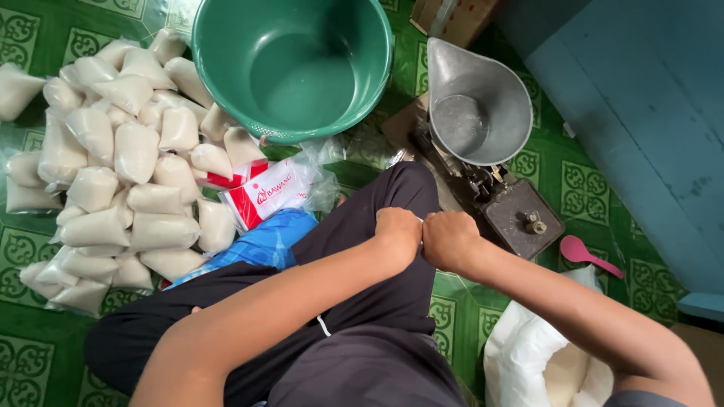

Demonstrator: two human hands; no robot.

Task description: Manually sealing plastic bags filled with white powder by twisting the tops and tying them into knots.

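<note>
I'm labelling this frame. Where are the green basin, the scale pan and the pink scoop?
green basin [302, 83], head view, on its bare inner floor.
scale pan [477, 105], head view, on its grey inner wall.
pink scoop [576, 249], head view, on its round bowl.

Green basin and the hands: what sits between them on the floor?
In the head view, clear plastic bags and the person's dark-trousered knee lie between the green basin and the left hand and right hand.

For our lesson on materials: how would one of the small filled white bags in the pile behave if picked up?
A filled bag would probably sag and shift, since each bulges softly like a pillow. It looks fairly heavy for its size, packed full. The clear plastic skin may be slippery. It is unlikely to roll.
</note>
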